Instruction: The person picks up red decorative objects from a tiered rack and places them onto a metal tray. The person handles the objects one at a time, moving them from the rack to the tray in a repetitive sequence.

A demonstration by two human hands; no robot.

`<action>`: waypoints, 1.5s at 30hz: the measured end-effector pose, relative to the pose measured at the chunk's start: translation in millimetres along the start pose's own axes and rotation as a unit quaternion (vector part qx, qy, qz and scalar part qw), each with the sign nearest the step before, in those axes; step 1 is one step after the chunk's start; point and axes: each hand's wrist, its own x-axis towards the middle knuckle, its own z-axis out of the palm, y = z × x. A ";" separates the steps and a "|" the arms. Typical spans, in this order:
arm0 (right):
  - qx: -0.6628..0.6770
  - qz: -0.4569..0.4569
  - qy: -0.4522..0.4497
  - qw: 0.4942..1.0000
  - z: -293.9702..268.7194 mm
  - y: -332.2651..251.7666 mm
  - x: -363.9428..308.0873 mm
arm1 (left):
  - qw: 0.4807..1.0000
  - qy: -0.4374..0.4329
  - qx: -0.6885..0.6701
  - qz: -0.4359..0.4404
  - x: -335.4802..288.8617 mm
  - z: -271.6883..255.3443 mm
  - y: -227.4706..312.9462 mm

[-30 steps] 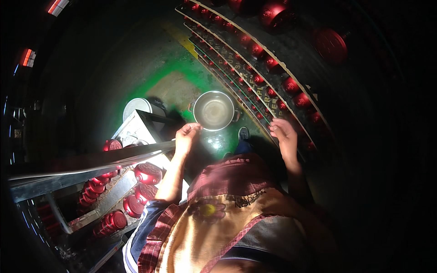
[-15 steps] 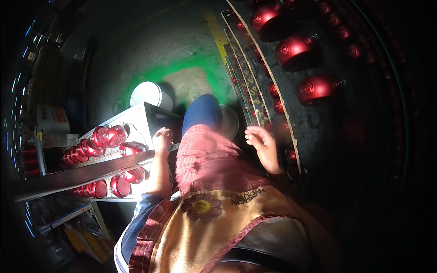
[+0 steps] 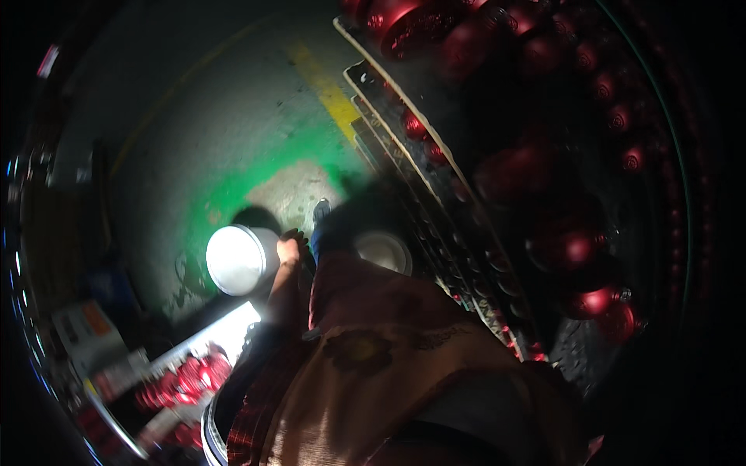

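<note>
My left hand (image 3: 288,247) hangs low at the middle left, beside a white round bucket (image 3: 235,260). It overlaps the bucket's side in view; whether it touches it I cannot tell. Its fingers, partly in shadow, look apart, and no object shows in them. My right hand is out of view, or lost in the dark at the right. Glossy red rounded bottles with short necks (image 3: 579,248) lie on the dark rack (image 3: 435,147) on my right. More red bottles (image 3: 194,377), blurred, sit in a white tray or cart (image 3: 233,320) at the lower left.
A second round bucket (image 3: 385,252) stands by my leg, close to the rack's tiers. The grey floor (image 3: 179,116) bears a green patch (image 3: 233,159) and a yellow line (image 3: 326,89). A white box with an orange label (image 3: 89,326) is at the left.
The view has turned and shifted; the cart now appears lower and the bucket nearer my left hand. My left hand has left the cart's edge. My right hand has gone out of sight.
</note>
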 end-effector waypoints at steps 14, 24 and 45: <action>-0.124 -0.152 0.120 0.973 -104.8 -442.1 599.1 | 0.990 0.058 -0.005 -0.125 372.6 -259.4 409.7; -0.029 -0.267 0.126 0.955 -221.6 -546.3 866.0 | 0.992 -0.079 0.095 -0.016 671.3 -162.1 661.0; 0.429 -0.541 0.034 0.723 -421.3 -1538.2 656.1 | 0.875 -0.177 0.421 0.159 462.8 -228.6 1970.6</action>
